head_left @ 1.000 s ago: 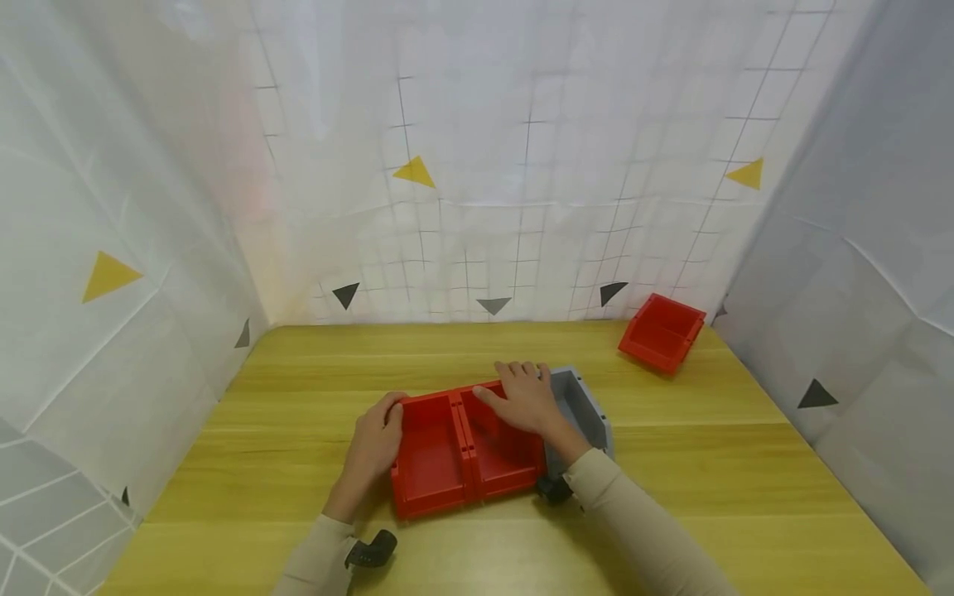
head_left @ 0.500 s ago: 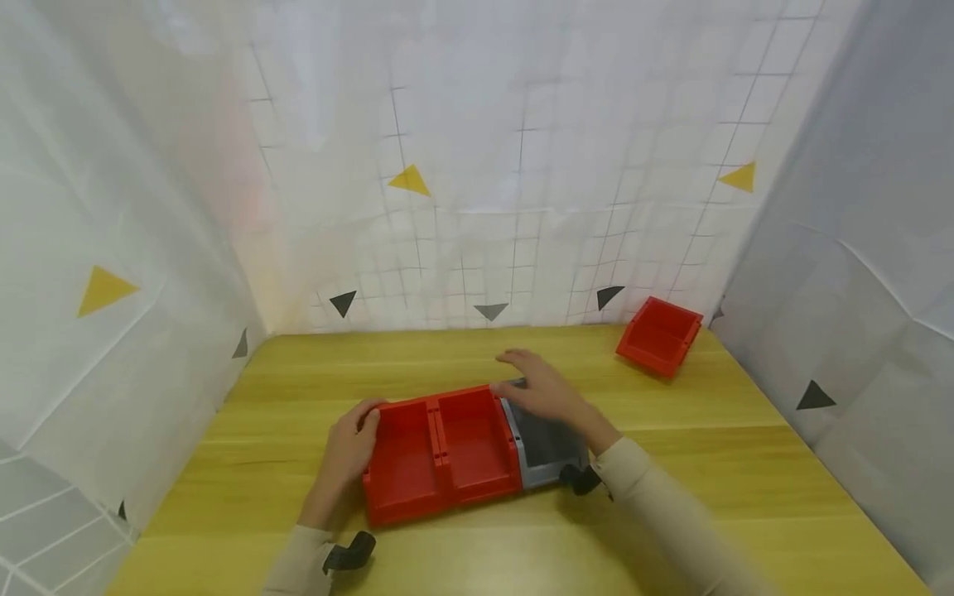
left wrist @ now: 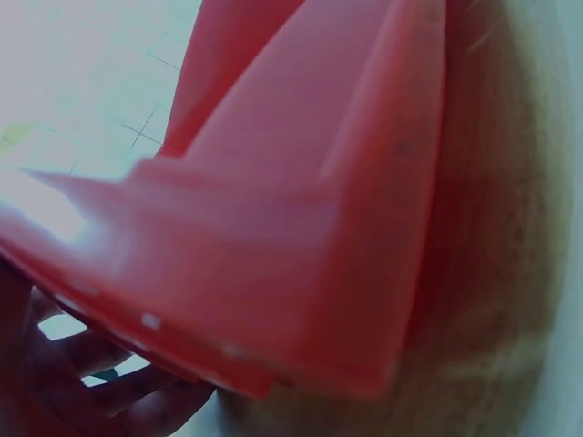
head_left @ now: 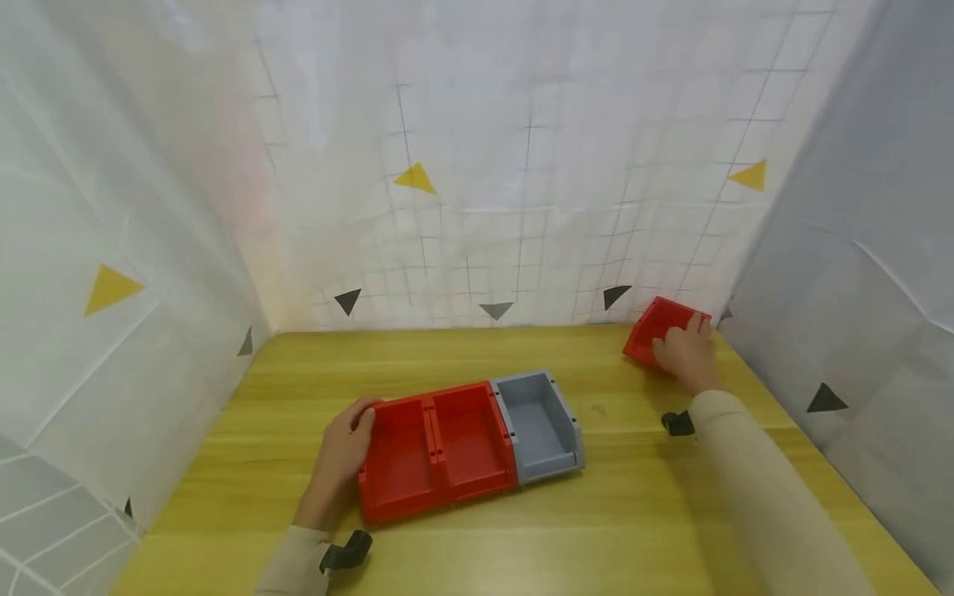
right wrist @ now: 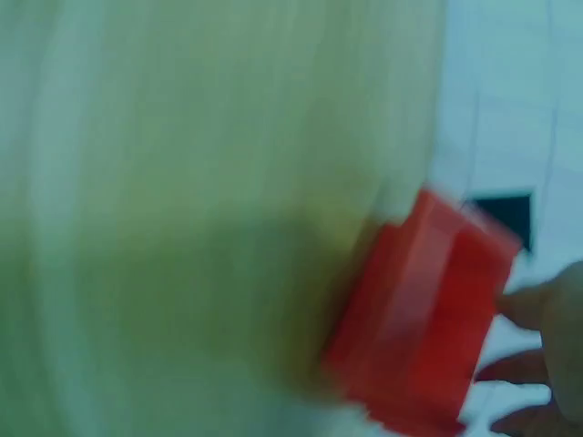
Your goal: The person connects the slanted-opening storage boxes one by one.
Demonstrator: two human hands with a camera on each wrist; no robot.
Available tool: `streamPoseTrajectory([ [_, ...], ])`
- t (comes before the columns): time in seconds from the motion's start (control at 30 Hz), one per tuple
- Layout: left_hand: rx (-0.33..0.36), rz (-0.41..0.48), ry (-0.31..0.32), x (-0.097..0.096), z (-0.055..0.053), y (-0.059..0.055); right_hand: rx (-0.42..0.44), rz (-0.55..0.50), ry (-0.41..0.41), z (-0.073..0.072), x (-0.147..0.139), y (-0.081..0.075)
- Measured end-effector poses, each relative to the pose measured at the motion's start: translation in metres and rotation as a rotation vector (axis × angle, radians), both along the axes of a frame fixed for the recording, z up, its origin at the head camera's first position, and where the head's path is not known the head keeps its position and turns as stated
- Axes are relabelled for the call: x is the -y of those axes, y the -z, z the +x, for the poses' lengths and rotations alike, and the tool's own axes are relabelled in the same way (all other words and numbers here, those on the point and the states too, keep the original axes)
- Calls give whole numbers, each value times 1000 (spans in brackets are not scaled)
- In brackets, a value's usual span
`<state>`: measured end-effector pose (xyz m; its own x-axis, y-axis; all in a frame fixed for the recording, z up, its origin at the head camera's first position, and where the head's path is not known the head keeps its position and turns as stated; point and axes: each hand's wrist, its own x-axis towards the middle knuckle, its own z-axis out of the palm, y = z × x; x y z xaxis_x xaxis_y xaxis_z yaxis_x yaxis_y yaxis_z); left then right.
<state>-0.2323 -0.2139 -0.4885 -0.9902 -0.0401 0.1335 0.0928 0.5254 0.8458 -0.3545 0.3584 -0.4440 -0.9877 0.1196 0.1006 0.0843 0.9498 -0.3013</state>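
Observation:
Two red storage bins stand side by side: a left red bin (head_left: 402, 455) and a middle red bin (head_left: 471, 434). A grey storage bin (head_left: 538, 422) adjoins them on the right. My left hand (head_left: 346, 439) holds the left bin at its far left corner. In the left wrist view, fingers (left wrist: 91, 360) lie along that bin's outer wall. At the far right, my right hand (head_left: 689, 356) reaches over a separate red bin (head_left: 647, 338), fingers extended toward its right rim. The right wrist view is blurred, with spread fingers (right wrist: 524, 305) at the edge of this bin (right wrist: 428, 319).
Wooden tabletop (head_left: 477, 555) lies under everything. A white sheet (head_left: 484, 165) with grid lines and triangles closes off the back, with more sheeting at both sides. The separate bin stands near the table's far right corner.
My right hand has left the grey bin and moved right and away to the separate red bin. The grey bin now sits against the middle red one; the row shifted slightly left.

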Motion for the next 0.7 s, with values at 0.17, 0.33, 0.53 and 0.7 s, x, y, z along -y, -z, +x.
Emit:
streamPoseTrajectory([
  [0.17,4,-8,-10,0,-2,1,-47,5,-58,11,-27,18],
  [0.33,4,-22,-12,0,-3,1,-190,-135,62,19,-30,28],
  [0.53,16,-27,-11,-1,-1,0,-71,-351,231,25,-37,32],
  [0.7,14,4,-12,1,-3,-1,-52,-302,140,25,-40,26],
])
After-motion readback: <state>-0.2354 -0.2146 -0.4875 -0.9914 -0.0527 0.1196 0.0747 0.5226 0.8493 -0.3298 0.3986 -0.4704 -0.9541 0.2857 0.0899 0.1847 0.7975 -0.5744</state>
